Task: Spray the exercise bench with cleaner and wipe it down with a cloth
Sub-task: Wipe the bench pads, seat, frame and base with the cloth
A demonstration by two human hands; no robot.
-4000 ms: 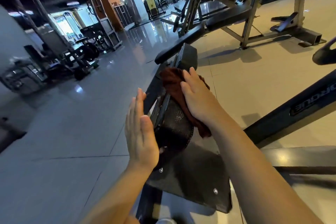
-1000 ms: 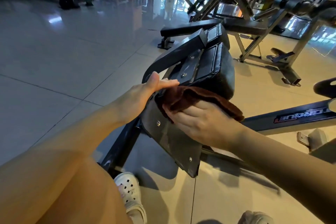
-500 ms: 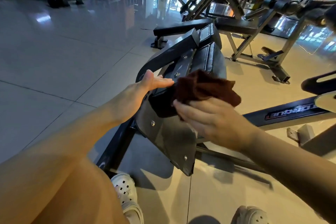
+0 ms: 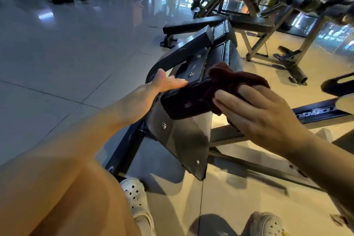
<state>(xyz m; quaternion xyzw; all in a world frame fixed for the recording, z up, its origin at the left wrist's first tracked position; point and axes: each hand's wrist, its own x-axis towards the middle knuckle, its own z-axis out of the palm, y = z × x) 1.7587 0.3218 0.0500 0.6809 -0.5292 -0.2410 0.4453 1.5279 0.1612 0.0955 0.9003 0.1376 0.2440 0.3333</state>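
The exercise bench (image 4: 193,105), a black padded seat on a dark steel frame, fills the centre of my head view, angled away across a glossy tiled gym floor (image 4: 63,48). I see the left hand (image 4: 165,82) laid flat against the near left edge of the bench pad, fingers straight and together, holding nothing. The right hand (image 4: 256,115) holds a dark maroon cloth (image 4: 235,82), fingers spread over the bunched fabric, which bulges out beyond the fingertips and sits against the right side of the pad's near end; from here I cannot tell how the thumb lies under the cloth. Below the pad, a grey metal plate (image 4: 183,140) with visible bolts slopes down towards the floor. Two white perforated clogs (image 4: 134,195) stand on the tiles at the bottom of the view, one beside the bench's base, the other near the lower right corner. A frame bar (image 4: 318,112) with blurred lettering runs off to the right behind the right hand. Another flat bench (image 4: 191,25) and racks of weight equipment stand further back.
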